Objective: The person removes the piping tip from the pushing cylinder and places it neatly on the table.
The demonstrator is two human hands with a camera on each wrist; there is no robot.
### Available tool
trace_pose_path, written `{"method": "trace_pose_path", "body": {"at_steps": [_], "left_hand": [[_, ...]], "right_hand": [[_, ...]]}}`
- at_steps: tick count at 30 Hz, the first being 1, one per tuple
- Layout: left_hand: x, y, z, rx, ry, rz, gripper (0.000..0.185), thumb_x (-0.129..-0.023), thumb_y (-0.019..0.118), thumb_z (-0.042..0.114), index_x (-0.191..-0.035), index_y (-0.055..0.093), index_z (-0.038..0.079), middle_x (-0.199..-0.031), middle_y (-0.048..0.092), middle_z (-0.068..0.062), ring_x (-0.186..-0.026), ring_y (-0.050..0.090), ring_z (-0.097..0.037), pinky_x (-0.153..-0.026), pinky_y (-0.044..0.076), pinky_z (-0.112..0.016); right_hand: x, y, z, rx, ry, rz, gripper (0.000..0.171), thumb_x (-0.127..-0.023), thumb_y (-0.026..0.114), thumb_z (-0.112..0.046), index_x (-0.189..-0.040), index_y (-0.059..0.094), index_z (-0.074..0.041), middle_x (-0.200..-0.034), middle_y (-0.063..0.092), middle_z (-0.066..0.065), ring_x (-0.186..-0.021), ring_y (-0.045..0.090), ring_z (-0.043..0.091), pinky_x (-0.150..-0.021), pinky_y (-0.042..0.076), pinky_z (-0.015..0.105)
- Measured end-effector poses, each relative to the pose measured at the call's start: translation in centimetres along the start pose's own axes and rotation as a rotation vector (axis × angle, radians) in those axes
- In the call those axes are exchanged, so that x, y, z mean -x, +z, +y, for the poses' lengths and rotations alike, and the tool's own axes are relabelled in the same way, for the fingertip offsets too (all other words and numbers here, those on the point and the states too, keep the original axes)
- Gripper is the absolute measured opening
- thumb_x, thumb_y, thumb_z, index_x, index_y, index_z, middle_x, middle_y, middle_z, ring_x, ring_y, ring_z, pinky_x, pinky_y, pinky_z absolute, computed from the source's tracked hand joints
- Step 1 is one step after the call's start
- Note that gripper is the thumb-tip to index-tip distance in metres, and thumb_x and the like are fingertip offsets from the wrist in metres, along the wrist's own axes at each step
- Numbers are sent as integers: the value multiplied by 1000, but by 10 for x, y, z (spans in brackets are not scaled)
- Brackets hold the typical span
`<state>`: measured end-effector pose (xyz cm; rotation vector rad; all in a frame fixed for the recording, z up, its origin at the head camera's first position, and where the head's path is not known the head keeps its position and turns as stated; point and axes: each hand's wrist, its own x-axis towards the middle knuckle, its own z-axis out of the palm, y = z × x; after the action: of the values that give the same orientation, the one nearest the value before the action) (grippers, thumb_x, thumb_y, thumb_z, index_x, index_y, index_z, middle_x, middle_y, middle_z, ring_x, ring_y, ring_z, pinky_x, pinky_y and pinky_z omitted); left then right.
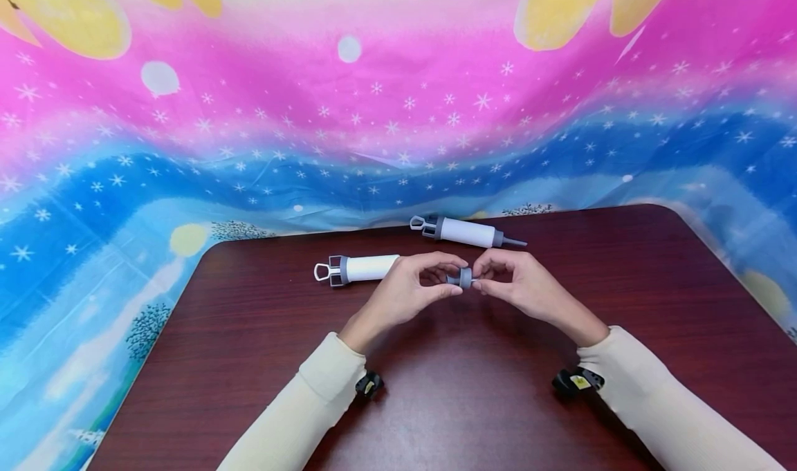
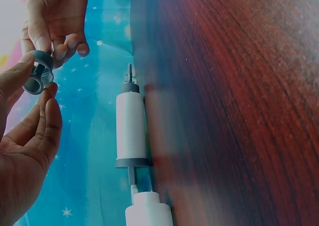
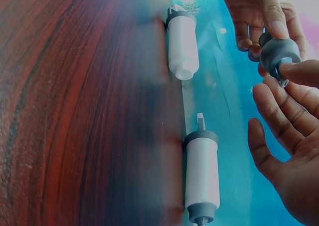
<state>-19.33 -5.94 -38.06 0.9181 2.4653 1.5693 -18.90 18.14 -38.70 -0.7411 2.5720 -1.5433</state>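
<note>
Between the fingertips of both hands is a small grey collar-like cap [image 1: 464, 277], held above the table. My left hand [image 1: 414, 285] pinches its wider body by thumb and fingers; the hollow ring end [image 2: 34, 85] faces the left wrist. My right hand [image 1: 528, 283] pinches a thin pointed tip [image 3: 282, 79] on the cap's other side, its remaining fingers spread. Partly behind the left hand lies a white syringe-like tube [image 1: 367, 268] with a looped handle; its bare white neck [image 3: 184, 75] shows in the right wrist view.
Farther back lies a second white syringe-like tube [image 1: 468, 232], with a grey nozzle [image 1: 514, 242] pointing right. Both tubes lie on the dark red wooden table [image 1: 268, 360]. A colourful snowflake-patterned cloth [image 1: 398, 111] hangs behind the table's far edge.
</note>
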Motion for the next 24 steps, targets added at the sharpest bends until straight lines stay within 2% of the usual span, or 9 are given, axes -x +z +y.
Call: {"method": "trace_pose_path", "body": {"at_steps": [14,24], "left_hand": [[-1,1,-1,14,-20,28,34,-92,82,15,-126,75,13,-108,78,-1,-89,69,-9,-81,58,-25],[-2,1,1,49,-76,49,31,-92,82,16,-123,75,18,-108,78,-1,-91,70,-9,-82,58,-26]], "right_hand": [[0,0,2,23,-29,44,16,-93,77,-6,-108,71,-10,-94,72,5,-84,68,12,-77,56,26],[0,1,-1,24,-43,59,25,-92,79,-8,-115,69,-9,-103,72,7,-86,68,12,-79,56,25]]}}
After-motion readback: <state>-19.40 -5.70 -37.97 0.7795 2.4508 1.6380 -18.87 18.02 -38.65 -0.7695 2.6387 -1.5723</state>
